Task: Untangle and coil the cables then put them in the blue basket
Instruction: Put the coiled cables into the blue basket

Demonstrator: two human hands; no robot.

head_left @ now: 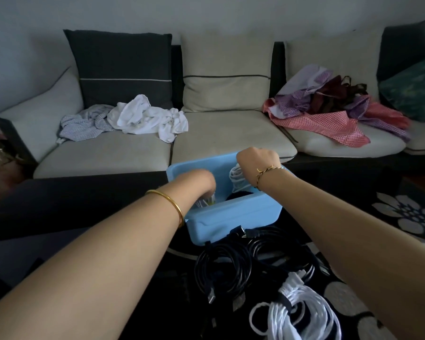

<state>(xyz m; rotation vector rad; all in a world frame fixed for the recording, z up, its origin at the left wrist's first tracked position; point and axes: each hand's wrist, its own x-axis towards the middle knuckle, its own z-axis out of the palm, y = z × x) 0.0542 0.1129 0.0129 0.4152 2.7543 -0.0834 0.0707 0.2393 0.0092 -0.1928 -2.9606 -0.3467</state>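
My right hand (pixel 257 159) grips a white coil (pixel 236 179) inside the basket (pixel 231 217), my left hand (pixel 199 181) reaches in too, its grip hidden, and black coils (pixel 221 263) lie just nearside.

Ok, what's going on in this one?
A person is packing cables into the basket. The right hand grips a white coil inside it. The left hand reaches into its left side, fingers hidden. Black coils and a white bundle lie on the rug in front, not yet put in.
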